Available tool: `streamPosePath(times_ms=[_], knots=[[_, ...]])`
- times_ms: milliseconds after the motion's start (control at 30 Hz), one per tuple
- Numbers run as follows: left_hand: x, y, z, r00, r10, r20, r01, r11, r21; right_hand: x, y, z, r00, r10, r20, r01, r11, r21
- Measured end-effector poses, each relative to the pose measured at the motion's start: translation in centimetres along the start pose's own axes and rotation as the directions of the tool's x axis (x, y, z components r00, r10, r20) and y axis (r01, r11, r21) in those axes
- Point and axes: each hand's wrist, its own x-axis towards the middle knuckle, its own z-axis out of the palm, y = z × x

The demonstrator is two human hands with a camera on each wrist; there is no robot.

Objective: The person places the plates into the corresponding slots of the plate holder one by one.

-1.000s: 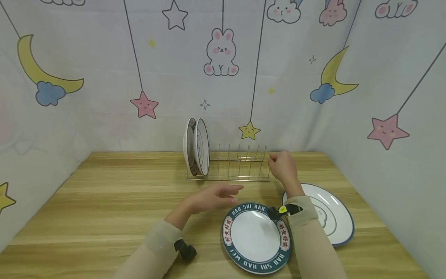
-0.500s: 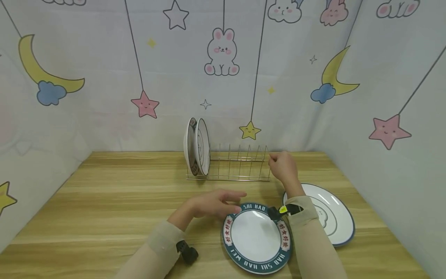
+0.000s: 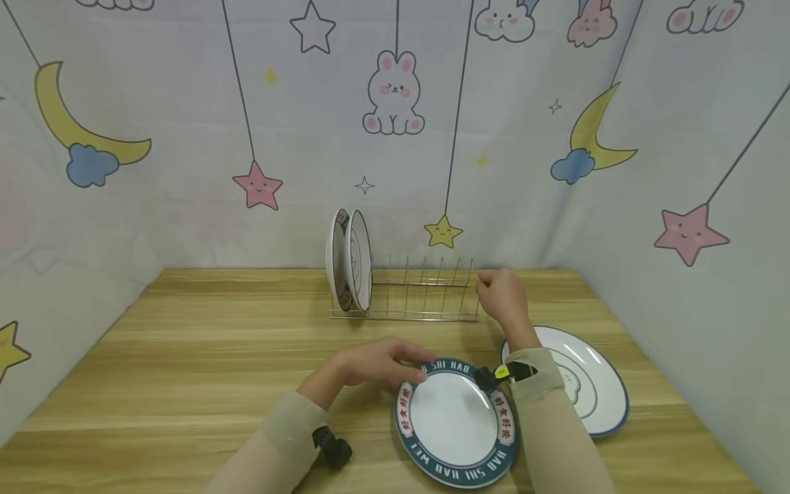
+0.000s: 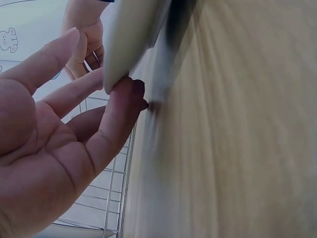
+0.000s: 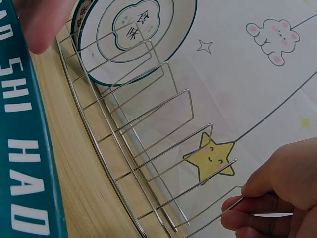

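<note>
My left hand (image 3: 376, 360) is at the far-left rim of a round plate (image 3: 453, 418) with a teal lettered border. In the left wrist view its fingertips (image 4: 124, 99) curl under the rim of the plate (image 4: 129, 44), the thumb is on the upper side, and a gap shows between rim and table. My right hand (image 3: 503, 298) pinches the right end wire of a metal dish rack (image 3: 426, 318); the right wrist view shows thumb and fingers (image 5: 260, 203) closed on it. Two plates (image 3: 358, 261) stand upright in the rack's left slots.
A white oval plate (image 3: 586, 384) with a blue rim lies on the wooden table (image 3: 185, 384) to the right, partly under my right forearm. Behind the rack hangs a white printed cloth (image 3: 308, 123), and similar cloth covers both sides.
My left hand has moved right and toward me onto the teal-rimmed plate's edge, its fingers now under the rim. The plate has shifted very slightly. My right hand stays on the rack.
</note>
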Motion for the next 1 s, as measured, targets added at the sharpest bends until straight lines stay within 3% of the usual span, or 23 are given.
streamPosePath(times_ms=[233, 767, 1000], knots=[[-0.05, -0.09, -0.09, 0.999, -0.034, -0.020, 0.033, 0.999, -0.016, 0.01, 0.00, -0.02, 1.000, 0.002, -0.003, -0.002, 1.000, -0.001], [-0.14, 0.01, -0.20, 0.998, -0.047, -0.030, 0.047, 0.999, 0.003, -0.06, -0.07, -0.08, 1.000, -0.016, -0.007, 0.016, 1.000, -0.013], [-0.35, 0.08, -0.47, 0.996, -0.043, -0.075, 0.042, 0.999, -0.006, -0.04, -0.10, -0.05, 1.000, -0.010, -0.006, 0.010, 1.000, -0.015]])
